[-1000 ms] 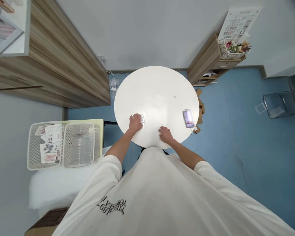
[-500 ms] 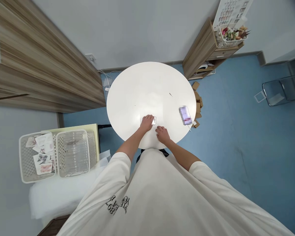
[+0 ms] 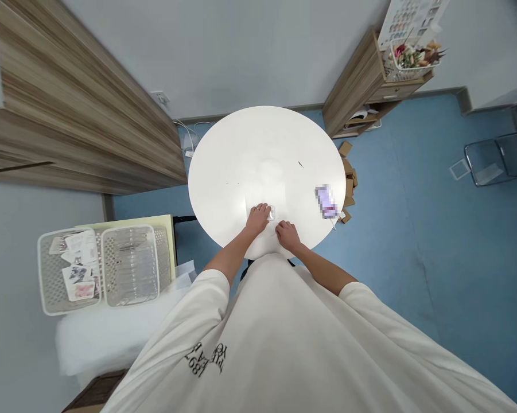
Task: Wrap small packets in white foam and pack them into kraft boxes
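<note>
Nearby, basket (image 3: pixel 53 278) of cards (image 3: pixel 81 274); left fingers (image 3: pixel 262 207) at packet (image 3: pixel 272 213), right fingers (image 3: pixel 280 228) near, grips unclear.

Cool, fairly even light fills the room, apparently from above, and a pale glare spreads across the middle of the glossy white counter (image 3: pixel 284 137). The grey wall (image 3: pixel 249 51) behind reads duller, while the blue floor (image 3: pixel 447 246) darkens toward the right. Soft shading marks the folds of the white T-shirt (image 3: pixel 284 332). Wide-angle distortion stretches the wood-grain cabinet (image 3: pixel 81 109) outward, and a dark smudge clouds the top right corner. Coarse pixelation covers the phone (image 3: pixel 326 202); the white bundle (image 3: pixel 112 344) looks soft, and the small clear piece (image 3: pixel 272 213) is too tiny to make out
</note>
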Motion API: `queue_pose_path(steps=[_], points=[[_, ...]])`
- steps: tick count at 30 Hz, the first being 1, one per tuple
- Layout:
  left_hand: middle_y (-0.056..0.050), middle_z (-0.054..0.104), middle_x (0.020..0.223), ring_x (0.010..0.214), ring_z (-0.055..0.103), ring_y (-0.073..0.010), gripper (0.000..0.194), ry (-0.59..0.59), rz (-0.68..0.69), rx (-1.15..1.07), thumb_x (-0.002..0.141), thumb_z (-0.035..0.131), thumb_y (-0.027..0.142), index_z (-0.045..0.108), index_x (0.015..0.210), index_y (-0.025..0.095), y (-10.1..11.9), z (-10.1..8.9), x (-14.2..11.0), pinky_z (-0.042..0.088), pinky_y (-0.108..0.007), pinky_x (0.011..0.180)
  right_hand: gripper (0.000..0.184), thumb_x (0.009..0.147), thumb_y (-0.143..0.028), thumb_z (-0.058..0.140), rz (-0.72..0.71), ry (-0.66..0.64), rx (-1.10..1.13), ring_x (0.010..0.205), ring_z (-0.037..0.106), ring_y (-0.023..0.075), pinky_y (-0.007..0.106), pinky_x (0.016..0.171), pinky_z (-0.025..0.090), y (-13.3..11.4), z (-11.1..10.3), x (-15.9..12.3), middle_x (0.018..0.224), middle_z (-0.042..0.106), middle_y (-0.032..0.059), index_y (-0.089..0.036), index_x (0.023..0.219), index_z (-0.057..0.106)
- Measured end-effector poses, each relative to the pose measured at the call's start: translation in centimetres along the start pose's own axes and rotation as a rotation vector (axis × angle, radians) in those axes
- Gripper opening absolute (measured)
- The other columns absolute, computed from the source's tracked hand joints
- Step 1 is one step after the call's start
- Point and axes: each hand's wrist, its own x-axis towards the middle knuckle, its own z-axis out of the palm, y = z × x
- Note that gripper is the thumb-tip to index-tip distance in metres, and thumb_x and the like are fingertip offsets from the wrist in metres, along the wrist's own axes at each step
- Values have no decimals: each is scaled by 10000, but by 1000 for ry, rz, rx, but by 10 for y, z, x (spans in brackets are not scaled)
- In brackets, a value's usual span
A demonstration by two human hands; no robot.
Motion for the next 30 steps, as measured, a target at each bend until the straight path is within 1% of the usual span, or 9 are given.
queue_pose_path(steps=[4, 7, 9, 12, 16, 18, 21, 25, 30], points=[[-147, 382, 1595, 1488, 322, -315, 546, 27, 16, 13, 874, 561, 166, 453, 1409, 184, 1, 5, -7, 300, -477, 1180, 227, 948, -118, 467, -23, 3, -8, 1044, 528, 254, 364, 917, 371, -1, -4, -8, 1140, 614, 112, -199, 1040, 658], [-155, 287, 1647, 1473, 366, -299, 496, 31, -16, -40, 880, 510, 142, 489, 1375, 163, -4, 1, -11, 290, -471, 1195, 199, 937, -121, 477, -33, 24, -4, 1057, 539, 253, 360, 928, 366, -2, -13, -5, 1135, 633, 107, -197, 1027, 638], [-154, 304, 1640, 1457, 399, -271, 454, 62, -59, -92, 912, 457, 148, 504, 1364, 161, -9, -5, -15, 302, -453, 1194, 182, 944, -136, 476, -31, 33, 16, 1055, 550, 249, 357, 934, 366, -1, -21, 2, 1129, 646, 104, -195, 1029, 626], [-131, 427, 1571, 1443, 416, -252, 398, 98, -80, -146, 975, 433, 267, 527, 1352, 185, -16, -12, -25, 300, -442, 1204, 183, 970, -161, 452, -9, 5, 38, 1036, 570, 247, 353, 917, 374, 1, -35, 22, 1112, 665, 105, -194, 1046, 615], [-109, 464, 1535, 1439, 398, -301, 478, 37, -2, -98, 899, 616, 462, 556, 1304, 215, -21, -13, -34, 247, -493, 1227, 179, 980, -190, 451, 65, -39, 75, 1030, 591, 245, 350, 883, 392, 4, -50, 52, 1144, 673, 104, -199, 1065, 609], [-108, 486, 1505, 1401, 440, -299, 399, 10, -8, -55, 903, 622, 392, 577, 1256, 212, -22, -10, -35, 276, -489, 1207, 186, 987, -212, 449, 100, -44, 102, 1026, 599, 243, 345, 867, 403, 4, -53, 62, 1151, 677, 99, -206, 1084, 608], [-119, 552, 1399, 1252, 568, -258, 248, 15, -125, -45, 975, 484, 250, 602, 1187, 195, -24, -7, -30, 412, -424, 1087, 217, 1012, -315, 458, 132, -54, 157, 1030, 613, 237, 340, 871, 419, 6, -54, 67, 1176, 682, 85, -219, 1141, 604], [-126, 597, 1268, 1126, 620, -260, 232, 11, -214, -49, 1004, 435, 249, 614, 1134, 180, -24, -11, -20, 476, -405, 966, 338, 995, -467, 520, 132, -59, 202, 1065, 624, 241, 347, 924, 427, 12, -53, 60, 1228, 682, 72, -225, 1215, 604], [-147, 611, 1242, 1157, 606, -283, 249, 23, -241, -5, 988, 432, 188, 600, 1170, 164, -19, -21, -17, 448, -428, 986, 278, 1031, -331, 447, 168, -73, 138, 1083, 626, 233, 329, 913, 427, 17, -53, 60, 1222, 681, 89, -218, 1188, 647]])
